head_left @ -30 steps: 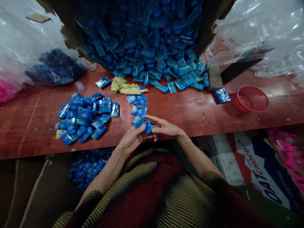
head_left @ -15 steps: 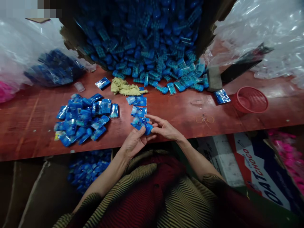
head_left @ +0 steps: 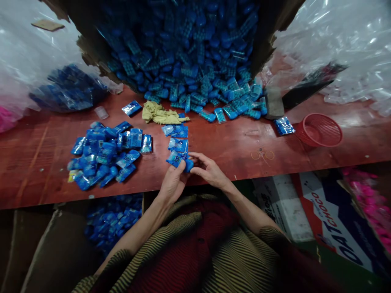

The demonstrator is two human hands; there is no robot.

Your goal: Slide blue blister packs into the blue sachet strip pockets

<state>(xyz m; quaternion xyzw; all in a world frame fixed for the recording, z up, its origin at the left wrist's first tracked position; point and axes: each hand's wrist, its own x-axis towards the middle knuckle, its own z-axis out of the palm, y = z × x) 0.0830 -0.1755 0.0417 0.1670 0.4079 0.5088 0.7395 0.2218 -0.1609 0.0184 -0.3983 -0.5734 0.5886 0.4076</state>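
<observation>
My left hand [head_left: 173,179] pinches a blue printed packet [head_left: 176,159] with the thumb on top, low over the table's front edge. My right hand [head_left: 210,171] closes round the packet's right end with thumb and fingers; exactly what its fingertips grip is partly hidden. Just beyond the hands lie flat blue printed wrappers [head_left: 178,144] in a short column. Left of them is a heap of filled blue packets [head_left: 104,152]. A crumpled yellow cloth [head_left: 160,113] rests behind the wrappers.
A torn-open carton spills small clear bottles with blue caps [head_left: 195,73] onto the red table [head_left: 220,146]. At right stand a red plastic basket [head_left: 320,130] and a blue packet [head_left: 284,125], with rubber bands [head_left: 262,154] nearer. Plastic bags [head_left: 360,53] flank the carton.
Both hands have shifted slightly left with the packet, still gripping it. The right fingers have drawn in a little closer to its right end. The view has moved slightly.
</observation>
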